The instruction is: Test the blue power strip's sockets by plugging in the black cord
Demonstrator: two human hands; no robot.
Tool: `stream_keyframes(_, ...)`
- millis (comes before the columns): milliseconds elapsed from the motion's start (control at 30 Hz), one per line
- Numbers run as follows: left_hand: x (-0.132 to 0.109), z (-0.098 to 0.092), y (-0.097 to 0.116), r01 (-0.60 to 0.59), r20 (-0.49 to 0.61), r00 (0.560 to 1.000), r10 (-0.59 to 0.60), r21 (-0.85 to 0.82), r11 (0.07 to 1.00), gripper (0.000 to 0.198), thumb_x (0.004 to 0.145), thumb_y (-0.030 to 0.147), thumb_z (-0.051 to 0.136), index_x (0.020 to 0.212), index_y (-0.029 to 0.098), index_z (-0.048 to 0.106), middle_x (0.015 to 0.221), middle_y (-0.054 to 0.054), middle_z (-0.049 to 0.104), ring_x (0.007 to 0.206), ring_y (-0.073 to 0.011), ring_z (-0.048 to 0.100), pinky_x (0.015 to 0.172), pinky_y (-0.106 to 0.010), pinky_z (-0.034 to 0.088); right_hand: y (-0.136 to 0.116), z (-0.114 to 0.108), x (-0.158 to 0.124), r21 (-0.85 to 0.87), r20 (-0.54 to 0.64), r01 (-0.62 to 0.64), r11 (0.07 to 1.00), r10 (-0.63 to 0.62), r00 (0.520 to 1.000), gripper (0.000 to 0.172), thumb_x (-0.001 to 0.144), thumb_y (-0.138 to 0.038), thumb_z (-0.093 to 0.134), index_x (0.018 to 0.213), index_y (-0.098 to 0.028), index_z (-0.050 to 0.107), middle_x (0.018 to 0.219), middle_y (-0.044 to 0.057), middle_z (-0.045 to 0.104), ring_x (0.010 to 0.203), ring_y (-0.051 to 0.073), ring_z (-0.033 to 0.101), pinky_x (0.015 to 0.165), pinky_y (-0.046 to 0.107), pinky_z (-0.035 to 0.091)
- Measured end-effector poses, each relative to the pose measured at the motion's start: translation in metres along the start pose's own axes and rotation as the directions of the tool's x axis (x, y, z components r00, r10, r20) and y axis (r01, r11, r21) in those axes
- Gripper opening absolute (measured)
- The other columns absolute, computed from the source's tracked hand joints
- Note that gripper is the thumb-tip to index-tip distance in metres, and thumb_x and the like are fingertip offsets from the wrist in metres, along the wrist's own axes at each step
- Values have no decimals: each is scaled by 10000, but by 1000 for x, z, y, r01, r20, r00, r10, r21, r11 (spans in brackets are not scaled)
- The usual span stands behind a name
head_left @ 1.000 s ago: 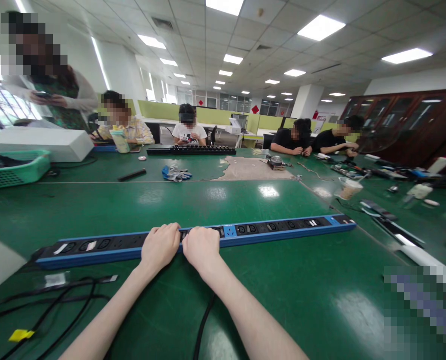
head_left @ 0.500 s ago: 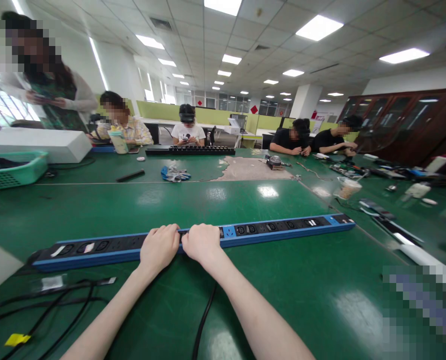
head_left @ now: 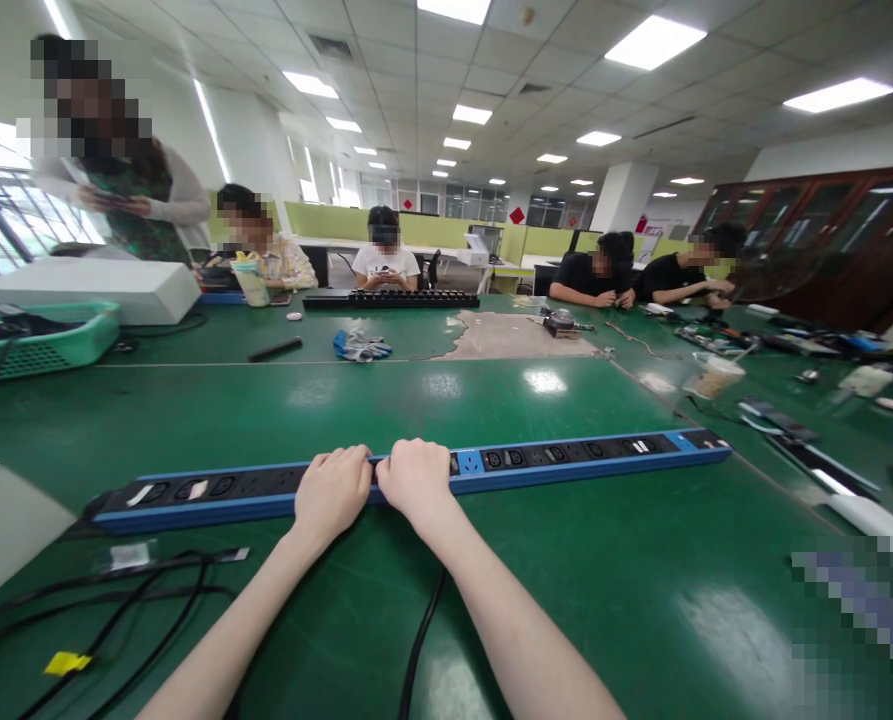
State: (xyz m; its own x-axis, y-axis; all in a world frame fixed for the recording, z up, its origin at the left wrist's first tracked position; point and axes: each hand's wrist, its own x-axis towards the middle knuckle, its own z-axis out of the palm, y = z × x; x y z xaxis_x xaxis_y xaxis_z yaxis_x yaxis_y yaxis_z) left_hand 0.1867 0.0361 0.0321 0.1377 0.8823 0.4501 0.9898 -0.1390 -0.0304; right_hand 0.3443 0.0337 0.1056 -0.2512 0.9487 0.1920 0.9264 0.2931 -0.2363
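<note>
My left hand (head_left: 333,492) and right hand (head_left: 417,480) are gripping the blue-and-black power strip (head_left: 473,464) near its mid-length, just beside each other. The fingers (head_left: 347,456) of both hands are closing over the strip, with their tips curling out of sight. The strip is lying lengthwise across the bench (head_left: 641,560) in front of me, sockets facing up, its left end sitting nearer to me than its right. A black cord (head_left: 422,640) is running along the bench past my right forearm. Below the strip's left end, black cables (head_left: 123,614) are lying in loops, one bearing a yellow tag (head_left: 67,663); a clear packet (head_left: 129,556) is lying near them. A white box (head_left: 7,530) is standing at the left edge of view. Beyond the strip, well apart, a pair of blue-and-grey gloves (head_left: 362,346) is lying crumpled, and a green basket (head_left: 78,340) is standing farther left.
</note>
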Motion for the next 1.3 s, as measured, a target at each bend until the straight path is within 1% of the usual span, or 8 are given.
stream_keyframes(167,1,-1,1,3,10,1000,-3,11,1000,283,997,235,371,968,219,653,943,-92,730,960,-267,662,900,-398,414,-2,4,-5,-10,-40,26,1000,-26,999,324,984,-330,487,1005,-113,727,922,191,755,877,284,752,773,364,552)
stream_keyframes(400,0,3,-1,-21,-7,1000,21,-13,1000,310,999,237,357,1057,220,662,986,-93,732,995,-264,658,927,-401,410,-1,-7,13,-13,107,32,999,-30,994,288,920,-328,552,954,-144,771,985,178,768,953,305,746,821,405,560)
stream_keyframes(567,0,3,-1,-19,-11,1000,18,-24,1000,318,994,228,352,1049,222,666,991,-97,734,998,-266,658,932,-402,410,-1,-6,11,-28,73,25,999,-22,997,300,928,-332,541,963,-144,772,977,173,770,927,301,748,803,403,564)
stream_keyframes(767,-1,2,0,-11,-26,1000,10,-38,999,325,980,218,369,1070,215,681,992,-101,744,992,-269,664,932,-407,414,-2,-8,14,-58,112,59,997,-52,992,294,932,-343,548,971,-154,770,999,175,772,954,298,746,818,403,559)
stream_keyframes(933,-1,0,1,4,-21,1000,-5,-28,1000,315,984,224,369,1035,220,680,980,-99,743,978,-268,665,930,-405,411,-2,-2,4,-62,35,31,998,-29,999,330,970,-340,498,1023,-134,750,995,185,768,929,290,749,803,391,556)
stream_keyframes(1033,-1,-1,0,-5,-20,1000,4,-22,1000,306,986,226,370,1014,219,675,963,-97,739,966,-266,664,913,-402,414,-1,-3,3,-62,47,34,997,-31,998,336,972,-352,498,1007,-140,756,977,183,769,926,290,749,803,389,552)
stream_keyframes(1133,-1,-1,1,-4,-19,1000,4,-22,1000,307,988,228,367,997,218,674,938,-100,736,959,-268,667,905,-401,418,1,-16,10,-72,81,61,996,-55,995,328,962,-357,520,962,-147,771,987,182,770,963,288,742,830,380,539)
stream_keyframes(1300,-1,-5,2,-6,-5,1000,6,-24,1000,297,991,231,375,1001,219,672,945,-98,741,962,-270,673,901,-400,419,18,-65,17,-25,-106,6,1000,-9,994,416,1019,-446,440,974,-170,748,984,154,772,947,267,736,811,338,516)
